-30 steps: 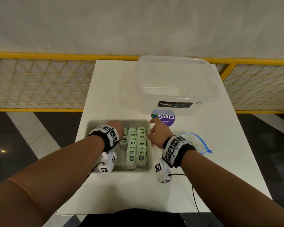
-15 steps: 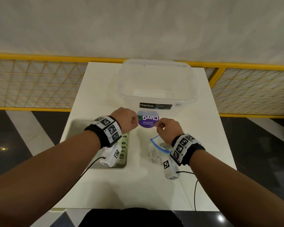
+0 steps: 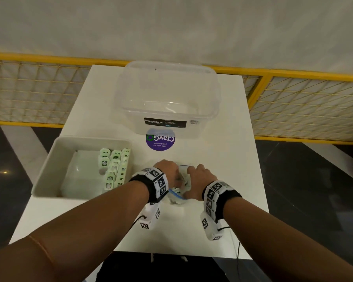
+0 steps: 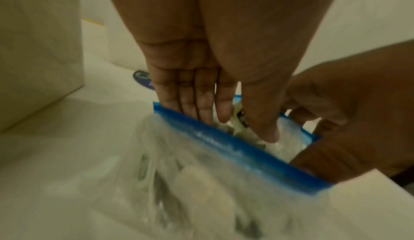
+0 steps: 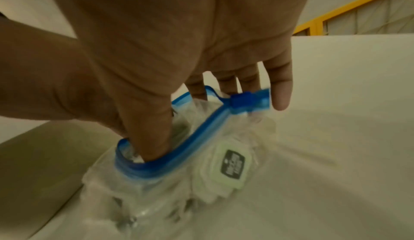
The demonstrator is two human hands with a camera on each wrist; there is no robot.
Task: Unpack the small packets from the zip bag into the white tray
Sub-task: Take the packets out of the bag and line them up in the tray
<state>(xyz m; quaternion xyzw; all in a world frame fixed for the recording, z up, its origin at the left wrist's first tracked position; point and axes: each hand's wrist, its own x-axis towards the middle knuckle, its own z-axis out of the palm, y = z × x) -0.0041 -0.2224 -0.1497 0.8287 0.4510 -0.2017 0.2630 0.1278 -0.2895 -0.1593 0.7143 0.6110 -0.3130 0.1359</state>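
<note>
On the white table (image 3: pixel 222 159), my left hand (image 3: pixel 167 174) has left the white plastic tray (image 3: pixel 49 180) of small green packets (image 3: pixel 114 167); close up, its straight fingers (image 4: pixel 201 105) dip into the clear blue-rimmed zip bag (image 4: pixel 235 151), while my right hand (image 5: pixel 179 57) pinches the rim open.

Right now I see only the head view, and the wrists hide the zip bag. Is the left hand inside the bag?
Observer: Yes. The left wrist view shows the left hand with straight fingers past the blue zip strip, inside the zip bag.
Operator: What does the right hand do?
Observer: The right wrist view shows the right hand with its thumb hooked inside the mouth and its fingers behind the far rim.
Operator: Are there packets inside?
Observer: Yes, a small packet with a dark label shows through the clear wall.
</note>
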